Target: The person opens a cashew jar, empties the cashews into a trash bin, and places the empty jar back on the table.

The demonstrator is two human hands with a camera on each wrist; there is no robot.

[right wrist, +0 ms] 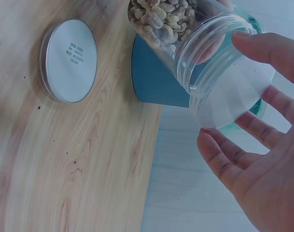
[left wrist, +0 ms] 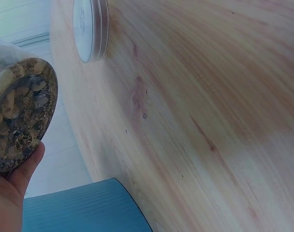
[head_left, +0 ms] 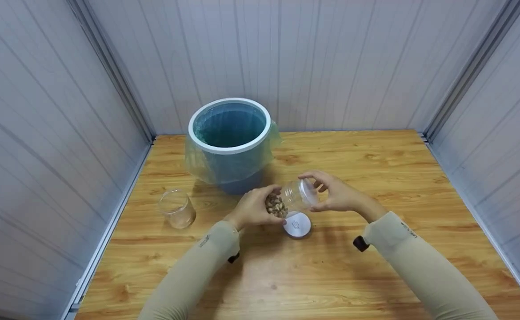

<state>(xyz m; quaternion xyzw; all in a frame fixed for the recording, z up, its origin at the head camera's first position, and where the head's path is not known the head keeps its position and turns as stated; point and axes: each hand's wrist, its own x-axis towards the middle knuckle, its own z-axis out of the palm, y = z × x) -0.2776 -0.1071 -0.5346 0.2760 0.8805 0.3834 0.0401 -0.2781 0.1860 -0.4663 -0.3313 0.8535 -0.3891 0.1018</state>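
Observation:
My left hand [head_left: 253, 208] grips a clear jar [head_left: 292, 195] around its lower part. Brown nuts [right wrist: 166, 21] lie in the bottom of the jar, which is tilted with its mouth toward the right. At the mouth is a translucent white inner lid [right wrist: 236, 94], tipped at an angle to the jar's threaded neck. Thumb and fingertips of my right hand [head_left: 338, 194] hold this inner lid by its edge. A round white lid [head_left: 297, 225] with small print lies on the table just below the jar. The left wrist view shows the jar's base [left wrist: 23, 113].
Behind and left of the hands stands a blue bin [head_left: 238, 171] with a white rim and a green liner hanging over its outside. A clear glass cup [head_left: 179, 211] stands on the wooden table [head_left: 286, 284] at the left. Pale panel walls enclose the left, back and right.

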